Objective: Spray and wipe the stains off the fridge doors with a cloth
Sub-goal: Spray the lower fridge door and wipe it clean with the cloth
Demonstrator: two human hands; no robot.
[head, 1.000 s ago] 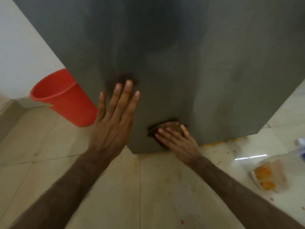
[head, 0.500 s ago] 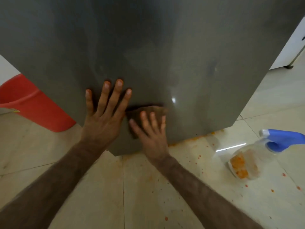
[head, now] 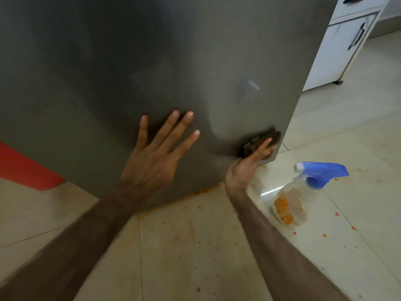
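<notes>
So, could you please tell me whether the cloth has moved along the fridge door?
Yes: the cloth slid rightward to the fridge door's right edge.

Flat metal fridge door: plain dull grey, unpatterned. Crumpled wiping cloth: dark brown. Clear plastic spray bottle: blue trigger head, white nozzle tip, orange smears on its side. Round plastic bucket: solid red-orange. Glossy tiled floor: pale cream, thin dark grout lines, scattered orange specks. Side cabinet: white, dark handles.
</notes>
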